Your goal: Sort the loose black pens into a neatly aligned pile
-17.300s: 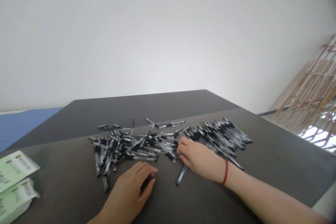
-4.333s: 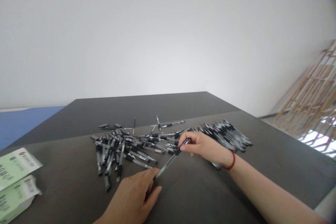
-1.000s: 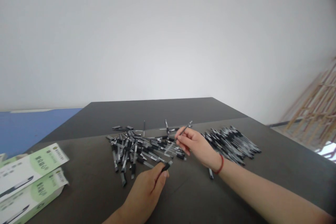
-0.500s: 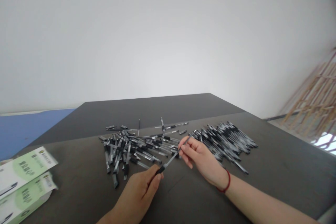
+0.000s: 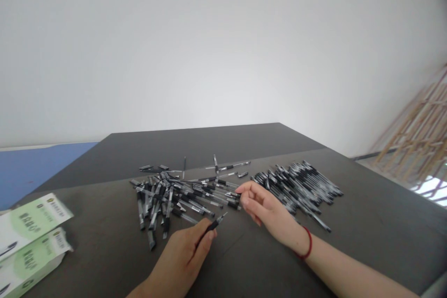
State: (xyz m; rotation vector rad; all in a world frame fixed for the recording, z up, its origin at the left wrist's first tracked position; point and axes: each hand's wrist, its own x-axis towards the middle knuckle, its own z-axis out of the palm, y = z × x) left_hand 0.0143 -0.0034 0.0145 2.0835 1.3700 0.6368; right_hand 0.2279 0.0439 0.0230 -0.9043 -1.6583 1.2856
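My left hand (image 5: pixel 185 256) is closed around a pen (image 5: pixel 212 226), just in front of the heap. The pen's black grip and narrow tip stick out from thumb and forefinger, pointing up to the right; its rear end is hidden in the palm. To the right, my right hand (image 5: pixel 263 209) has its fingers bent and a little apart, with nothing visible held in it. Its fingertips are by the right edge of a loose heap of pens and pen parts (image 5: pixel 174 195); whether they touch any, I cannot tell. Beyond that hand lies a row of capped pens (image 5: pixel 302 188), roughly side by side.
Two green-and-white boxes (image 5: pixel 35 223) with pictures of pens lie at the left edge of the dark table (image 5: pixel 115 251). A few loose caps (image 5: pixel 242 174) and thin pieces are scattered behind the heap. A wooden rack (image 5: pixel 415 121) stands beyond the table at right.
The long thin piece stretching from my left hand to my right fingers now shows only as a short tip at my left hand. My right hand has let go and its fingers have lowered slightly.
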